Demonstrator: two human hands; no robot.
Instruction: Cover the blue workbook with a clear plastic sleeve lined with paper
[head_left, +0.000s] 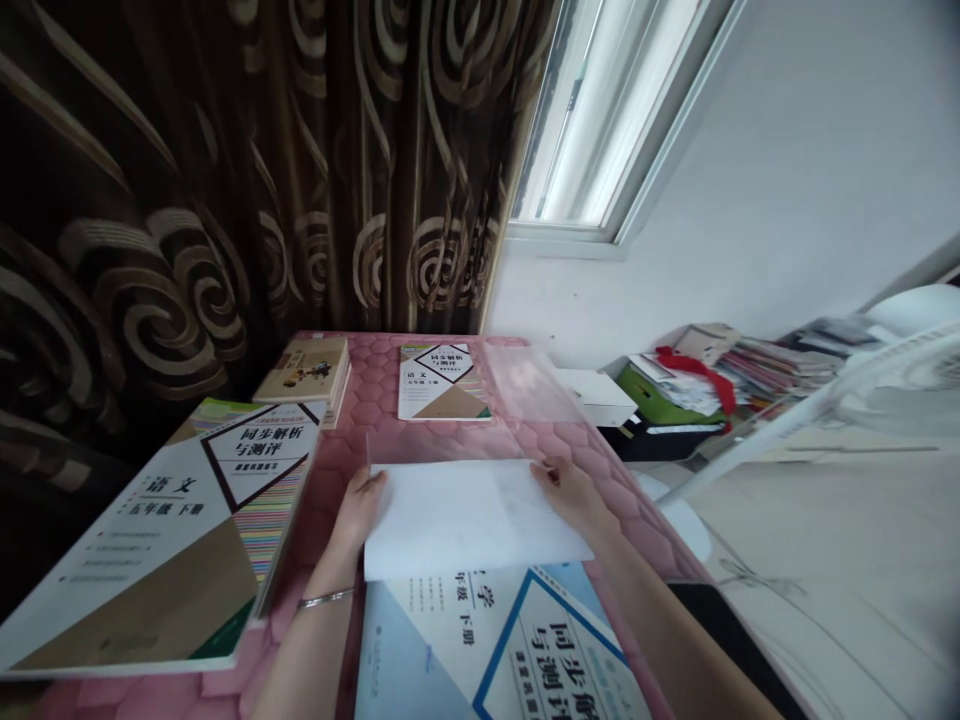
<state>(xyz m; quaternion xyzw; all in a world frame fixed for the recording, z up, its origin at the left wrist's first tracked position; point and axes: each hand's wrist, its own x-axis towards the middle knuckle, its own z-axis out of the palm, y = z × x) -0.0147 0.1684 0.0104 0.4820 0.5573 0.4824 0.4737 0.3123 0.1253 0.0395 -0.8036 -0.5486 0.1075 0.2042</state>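
Observation:
A white sheet point(457, 515) spans the space between my hands, covering the far part of a blue-and-white workbook point(442, 650) that lies turned on the pink table cover. My left hand point(364, 508) pinches the sheet's left far corner, and a silver bracelet circles that wrist. At the right far corner, my right hand point(576, 497) grips the same sheet with fingers closed. Just beyond the sheet, a faint see-through film edge shows; whether it is joined to the sheet I cannot tell.
White-and-brown workbooks point(165, 530) lie at left, before a small book stack point(307, 370). Another workbook point(442, 385) lies at the back beside clear plastic film point(529, 385). Right of the pink table cover point(367, 365) stand a white fan point(795, 400) and paper-filled boxes point(667, 395).

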